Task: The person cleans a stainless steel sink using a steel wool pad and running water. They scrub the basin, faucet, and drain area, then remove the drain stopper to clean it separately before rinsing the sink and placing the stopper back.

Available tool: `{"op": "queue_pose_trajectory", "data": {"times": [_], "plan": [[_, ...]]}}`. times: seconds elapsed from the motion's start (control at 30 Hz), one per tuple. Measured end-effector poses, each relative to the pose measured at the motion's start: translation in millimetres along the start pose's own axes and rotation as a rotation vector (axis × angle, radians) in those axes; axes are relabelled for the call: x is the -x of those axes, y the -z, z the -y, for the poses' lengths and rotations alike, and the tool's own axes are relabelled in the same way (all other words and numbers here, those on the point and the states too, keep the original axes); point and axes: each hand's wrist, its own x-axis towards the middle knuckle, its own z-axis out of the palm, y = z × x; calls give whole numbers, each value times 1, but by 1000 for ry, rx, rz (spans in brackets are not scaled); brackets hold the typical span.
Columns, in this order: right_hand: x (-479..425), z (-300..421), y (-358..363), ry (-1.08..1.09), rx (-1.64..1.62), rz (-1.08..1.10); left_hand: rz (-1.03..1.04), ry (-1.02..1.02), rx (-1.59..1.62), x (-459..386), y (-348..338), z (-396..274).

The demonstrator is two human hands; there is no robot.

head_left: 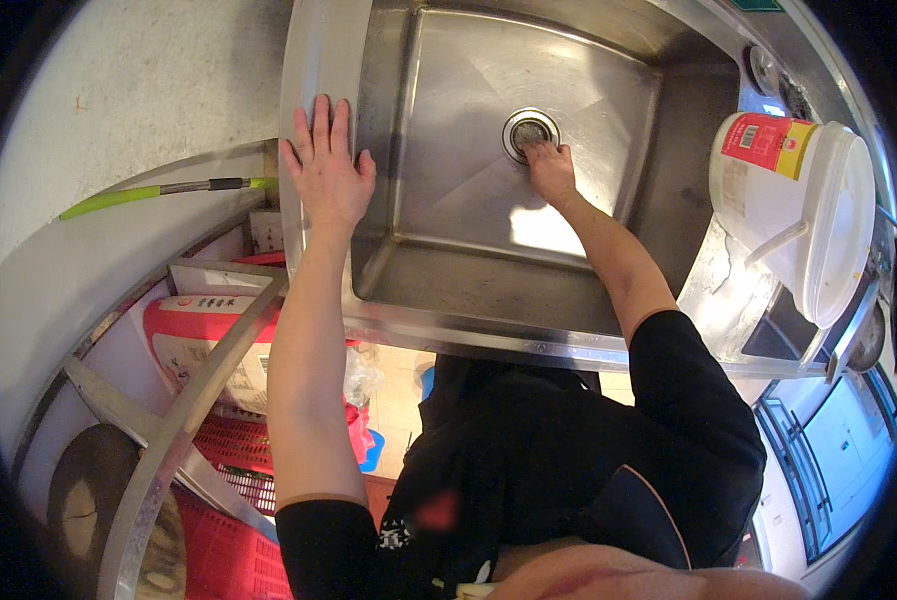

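A deep stainless steel sink (478, 90) lies before me, its basin wet-looking and lit by a bright reflection. At the round drain (530, 136) in its floor, the fingertips of my right hand (552, 174) reach onto the strainer or into the opening. Those fingertips are partly hidden, so whether they grip anything does not show. Palm down, my left hand (331, 174) rests on the sink's left metal rim (327, 49), with fingers spread and nothing held.
A white plastic bucket (771, 195) with lid and label lies on its side on the right. At left are a green-handled tool (118, 201), a metal rack (216, 349), a red-and-white sack (208, 341), red plastic baskets (227, 540) and a round wooden board (92, 487).
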Motion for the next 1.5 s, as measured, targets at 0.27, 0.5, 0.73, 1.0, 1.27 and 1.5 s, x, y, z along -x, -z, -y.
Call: {"op": "queue_pose_trajectory", "data": {"times": [0.27,0.5,0.73,1.0,1.27,1.5], "plan": [[-2,2,-13,-10,-27,26,-2,-6,-9,-1,-3,1],[-3,3,9,33,-73,-68,-5,0,-14,0,-2,2],[-10,5,-6,-20,14,126,3,3,-6,-1,-3,1],[-8,-1,10,30,-73,48,-2,3,-8,-1,-4,3],[-12,0,-14,10,-40,131,0,-4,-7,-1,-2,2],[-9,2,2,65,-5,53,15,6,-27,-1,-2,3]]}}
